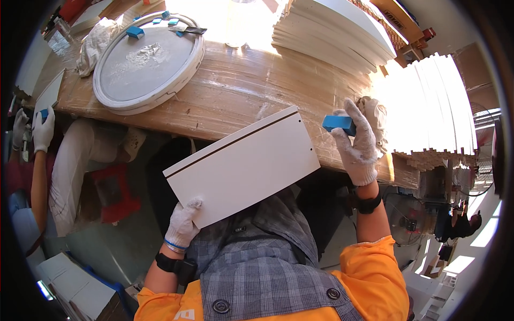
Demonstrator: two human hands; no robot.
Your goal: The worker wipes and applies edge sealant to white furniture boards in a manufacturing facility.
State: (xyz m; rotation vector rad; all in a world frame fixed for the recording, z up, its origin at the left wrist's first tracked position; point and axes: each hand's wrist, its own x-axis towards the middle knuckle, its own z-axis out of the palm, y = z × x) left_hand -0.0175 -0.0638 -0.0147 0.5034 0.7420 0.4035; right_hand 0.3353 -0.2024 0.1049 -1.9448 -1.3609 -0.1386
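A white board point(243, 168) with a dark groove along its far long edge and small holes at its right end lies tilted across my lap, its far edge against the table. My left hand point(183, 222), in a white glove, grips the board's near left corner, thumb on top and the other fingers hidden beneath. Raised over the table edge to the right of the board, my right hand point(357, 144), also gloved, holds a blue block point(339, 124), perhaps a sanding block, between thumb and fingers. The block is apart from the board.
A round white lid-like tray point(120, 80) smeared with white paste bears blue pieces and a dark scraper. Stacked white boards point(332, 35) stand at the back, and another stack point(428, 107) at right. A crumpled cloth point(377, 115) lies beyond my right hand. A co-worker's gloved hand point(43, 131) works at far left.
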